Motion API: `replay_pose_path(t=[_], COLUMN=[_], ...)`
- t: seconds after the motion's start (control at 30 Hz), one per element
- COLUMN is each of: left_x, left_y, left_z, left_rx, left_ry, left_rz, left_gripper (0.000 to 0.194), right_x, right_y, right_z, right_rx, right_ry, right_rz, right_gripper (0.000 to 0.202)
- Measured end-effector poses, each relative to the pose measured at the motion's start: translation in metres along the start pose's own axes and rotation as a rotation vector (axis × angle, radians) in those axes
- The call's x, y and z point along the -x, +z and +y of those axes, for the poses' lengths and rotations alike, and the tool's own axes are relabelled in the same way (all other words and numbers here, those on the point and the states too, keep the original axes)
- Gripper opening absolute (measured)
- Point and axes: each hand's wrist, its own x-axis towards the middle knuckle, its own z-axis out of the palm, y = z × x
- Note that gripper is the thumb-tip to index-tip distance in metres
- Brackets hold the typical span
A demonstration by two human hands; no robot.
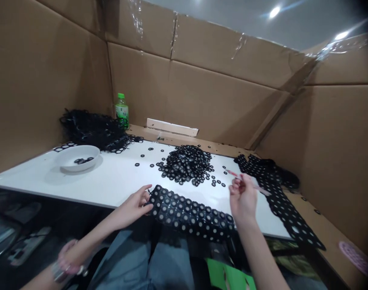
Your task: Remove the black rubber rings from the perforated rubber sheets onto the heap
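A black sheet (186, 209) with rows of round pieces set in it lies along the table's near edge, its front part hanging over my lap. My left hand (135, 206) is at its left end, thumb on the corner and fingers curled beside it; the index finger sticks out. To the right of the sheet, my right hand (243, 197) is closed around a slim pen-like tool (233, 174) with a reddish front, its tip pointing up and left. Beyond the sheet rises a heap of small black rings (188, 163), with loose ones scattered around it.
A white bowl (77, 158) holding a few black rings stands at left. Behind it lie a tangle of black strips (94, 128) and a green-capped bottle (121, 110). More black dotted sheets (280, 201) cover the right edge. Cardboard walls (202, 92) enclose the white tabletop (117, 173).
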Motion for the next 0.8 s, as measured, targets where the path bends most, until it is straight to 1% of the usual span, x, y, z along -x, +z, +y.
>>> replay_pose_path(t=[0.07,0.1,0.13,0.17,0.23,0.3,0.33,0.37,0.43,0.5,0.53,0.6,0.63,0.67,0.7,0.73,0.8], left_x=[-0.009,-0.013,-0.018,-0.023,-0.034,-0.046,-0.053,-0.061,-0.078,-0.097,-0.106,-0.125,-0.134,-0.143,-0.150,-0.157,-0.167], left_y=[-0.006,-0.008,-0.009,-0.009,-0.008,-0.005,-0.002,0.002,0.010,0.020,0.024,0.031,0.034,0.036,0.038,0.039,0.042], left_z=[0.011,0.017,0.022,0.027,0.034,0.037,0.037,0.038,0.038,0.040,0.041,0.045,0.047,0.049,0.051,0.053,0.056], left_rx=[-0.239,-0.382,-0.535,-0.681,-0.890,-0.958,-0.958,-0.951,-0.929,-0.909,-0.904,-0.909,-0.915,-0.921,-0.928,-0.938,-0.979], left_ry=[0.007,0.029,0.067,0.116,0.228,0.390,0.507,0.638,0.873,1.000,1.028,1.050,1.053,1.057,1.066,1.085,1.151], left_rz=[-0.088,-0.092,-0.073,-0.047,-0.024,-0.064,-0.112,-0.183,-0.389,-0.591,-0.654,-0.713,-0.727,-0.735,-0.737,-0.732,-0.688], left_gripper=[0.059,0.055,0.050,0.046,0.040,0.034,0.032,0.030,0.032,0.039,0.042,0.044,0.044,0.043,0.041,0.040,0.039], right_x=[0.014,0.020,0.025,0.029,0.036,0.040,0.040,0.039,0.033,0.025,0.021,0.017,0.017,0.018,0.019,0.021,0.025], right_y=[0.012,0.011,0.005,-0.006,-0.037,-0.071,-0.085,-0.095,-0.103,-0.098,-0.094,-0.086,-0.084,-0.083,-0.083,-0.083,-0.086], right_z=[0.012,0.016,0.017,0.017,0.012,0.006,0.003,0.001,-0.002,-0.002,-0.001,0.002,0.004,0.006,0.007,0.009,0.011], right_rx=[0.018,0.081,0.180,0.314,0.650,1.002,1.144,1.256,1.394,1.438,1.437,1.412,1.401,1.394,1.388,1.379,1.354], right_ry=[0.041,0.026,-0.017,-0.073,-0.246,-0.320,-0.313,-0.305,-0.288,-0.244,-0.211,-0.133,-0.099,-0.071,-0.047,-0.032,-0.026], right_rz=[-0.058,-0.099,-0.137,-0.181,-0.246,-0.431,-0.535,-0.596,-0.664,-0.726,-0.775,-0.878,-0.905,-0.913,-0.908,-0.896,-0.878], right_gripper=[0.019,0.024,0.029,0.032,0.027,0.024,0.020,0.018,0.019,0.028,0.038,0.060,0.066,0.066,0.061,0.053,0.040])
